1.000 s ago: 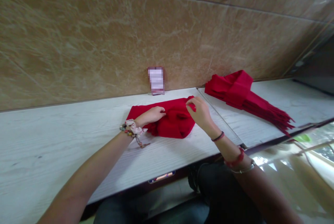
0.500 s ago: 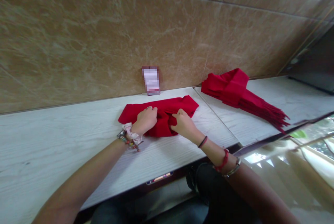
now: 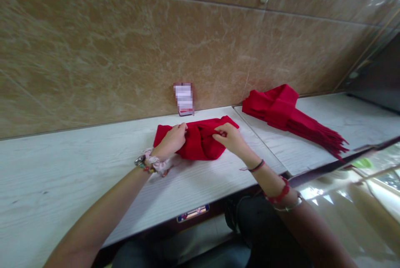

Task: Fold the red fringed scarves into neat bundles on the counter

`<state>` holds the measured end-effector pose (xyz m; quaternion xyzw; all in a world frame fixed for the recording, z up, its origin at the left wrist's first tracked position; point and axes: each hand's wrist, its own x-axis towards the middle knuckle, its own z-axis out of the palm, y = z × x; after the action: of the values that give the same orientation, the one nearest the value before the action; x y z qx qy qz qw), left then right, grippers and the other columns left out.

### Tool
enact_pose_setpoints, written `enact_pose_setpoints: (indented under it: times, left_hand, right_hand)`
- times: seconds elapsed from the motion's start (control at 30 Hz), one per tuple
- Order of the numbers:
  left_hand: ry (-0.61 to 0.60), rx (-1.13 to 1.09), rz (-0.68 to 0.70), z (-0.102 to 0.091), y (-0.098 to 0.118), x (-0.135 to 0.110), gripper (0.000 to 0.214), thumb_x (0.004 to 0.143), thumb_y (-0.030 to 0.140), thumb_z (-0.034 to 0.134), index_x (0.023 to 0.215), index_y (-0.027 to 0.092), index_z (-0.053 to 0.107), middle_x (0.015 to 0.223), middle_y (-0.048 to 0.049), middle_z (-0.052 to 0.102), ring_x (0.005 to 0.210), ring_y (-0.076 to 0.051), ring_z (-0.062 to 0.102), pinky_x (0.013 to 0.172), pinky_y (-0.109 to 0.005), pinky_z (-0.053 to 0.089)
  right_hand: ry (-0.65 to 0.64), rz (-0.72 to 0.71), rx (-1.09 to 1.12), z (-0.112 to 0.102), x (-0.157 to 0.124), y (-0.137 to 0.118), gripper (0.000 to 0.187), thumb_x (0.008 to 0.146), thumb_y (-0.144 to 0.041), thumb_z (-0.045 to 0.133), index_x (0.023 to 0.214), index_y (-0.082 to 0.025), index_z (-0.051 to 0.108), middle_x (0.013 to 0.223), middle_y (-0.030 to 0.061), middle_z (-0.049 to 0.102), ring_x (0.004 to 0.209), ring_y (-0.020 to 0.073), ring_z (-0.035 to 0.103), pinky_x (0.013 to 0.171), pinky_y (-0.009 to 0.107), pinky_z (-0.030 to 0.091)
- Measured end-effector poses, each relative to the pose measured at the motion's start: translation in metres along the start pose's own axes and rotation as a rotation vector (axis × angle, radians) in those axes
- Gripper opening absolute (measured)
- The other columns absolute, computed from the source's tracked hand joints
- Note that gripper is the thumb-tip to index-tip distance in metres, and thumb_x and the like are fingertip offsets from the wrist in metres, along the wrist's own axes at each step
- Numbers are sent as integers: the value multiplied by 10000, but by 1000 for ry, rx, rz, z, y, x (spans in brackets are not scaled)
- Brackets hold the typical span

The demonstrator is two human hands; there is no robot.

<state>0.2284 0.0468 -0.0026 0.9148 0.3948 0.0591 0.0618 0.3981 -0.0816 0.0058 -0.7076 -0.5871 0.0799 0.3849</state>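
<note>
In front of me a red cloth [image 3: 195,145], folded into a compact bundle, lies on the white wood-grain table [image 3: 78,168]. My left hand [image 3: 173,138] is closed on its left part, with the fingertips tucked behind a fold. Thumb and fingers of my right hand [image 3: 230,138] pinch the cloth's upper right side. Loose folds bulge between the two hands. A second red cloth, a scarf with a fringed end [image 3: 287,114], lies folded across itself farther right, apart from my hands.
A phone-like object [image 3: 184,99] with a blurred front leans against the brown marbled wall [image 3: 125,51] behind the bundle. A seam splits the tabletop to my right. A dark box-like thing [image 3: 378,76] stands at the far right end.
My right hand has moved up and right along the cloth, drawing a fold across. The cloth's left end has shifted right, and the bundle looks narrower. My left hand stays on the left part.
</note>
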Motion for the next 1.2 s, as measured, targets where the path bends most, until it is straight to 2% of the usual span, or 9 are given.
enact_pose_setpoints:
  times: [0.1, 0.23, 0.3, 0.47, 0.67, 0.8, 0.93, 1.03, 1.2]
  left_hand:
    - [18, -11, 21, -2, -2, -1, 251, 873, 162, 318, 1041, 170, 505, 1011, -116, 590, 924, -223, 573, 783, -313, 411]
    - [-83, 60, 57, 1, 7, -9, 227, 882, 260, 377, 1033, 168, 519, 987, -108, 590, 921, -226, 567, 795, -311, 412]
    - [-103, 77, 61, 1, 11, -13, 287, 884, 350, 389, 1058, 159, 515, 1003, -115, 582, 934, -236, 564, 813, -317, 414]
    - [16, 94, -65, -2, -2, -7, 445, 893, 445, 316, 1179, 156, 497, 1188, -172, 497, 1081, -294, 512, 882, -382, 393]
    - [-184, -405, -291, -10, -43, 10, 588, 783, 433, 484, 1279, 128, 399, 1105, -134, 607, 956, -231, 596, 743, -279, 464]
    - [-112, -651, -256, -19, -46, 11, 534, 692, 317, 527, 1198, 151, 485, 1004, -64, 653, 859, -194, 611, 661, -238, 465]
    - [18, -261, -171, -25, -41, 11, 356, 705, 278, 460, 984, 152, 641, 904, -67, 663, 889, -216, 593, 778, -261, 439]
    - [-56, -88, -115, -24, -46, 11, 483, 736, 400, 465, 1112, 134, 610, 1098, -109, 602, 1098, -252, 504, 924, -280, 370]
    - [-381, -223, 161, -26, -70, 7, 689, 572, 535, 648, 1191, 245, 560, 1377, -68, 408, 1251, -249, 365, 998, -280, 296]
  right_hand:
    - [3, -55, 149, -40, -12, 20, 152, 750, -233, 545, 823, -159, 657, 778, 22, 626, 712, 150, 560, 653, 279, 448]
    - [-482, -63, 84, -73, -31, 58, 140, 664, -145, 579, 760, -188, 672, 748, 1, 668, 698, 154, 598, 654, 270, 474]
    - [-562, -52, -10, -76, -34, 70, 239, 622, -49, 550, 741, -209, 681, 782, 2, 686, 745, 160, 620, 706, 274, 483]
    - [-127, -73, -52, -48, -26, 57, 294, 739, -44, 484, 952, -164, 648, 1010, 77, 657, 958, 171, 592, 855, 330, 453]
    - [-418, -288, -150, -1, -30, 22, 333, 708, -112, 652, 1038, -138, 625, 1040, 114, 609, 955, 199, 574, 863, 351, 449]
    - [-374, -229, -211, -13, -31, 22, 322, 687, 35, 530, 887, -161, 689, 915, 74, 638, 862, 172, 587, 830, 313, 457]
    - [-429, -292, -162, -35, -27, 29, 322, 690, 10, 504, 818, -210, 703, 900, 31, 668, 888, 163, 588, 850, 300, 449]
    - [-304, -310, -120, -32, -12, 38, 234, 736, -83, 532, 862, -203, 688, 954, 45, 668, 965, 184, 576, 883, 338, 438]
    - [-69, -158, -228, 5, 26, 55, 320, 833, -226, 510, 1138, -156, 577, 1142, 129, 600, 1088, 220, 527, 943, 399, 393]
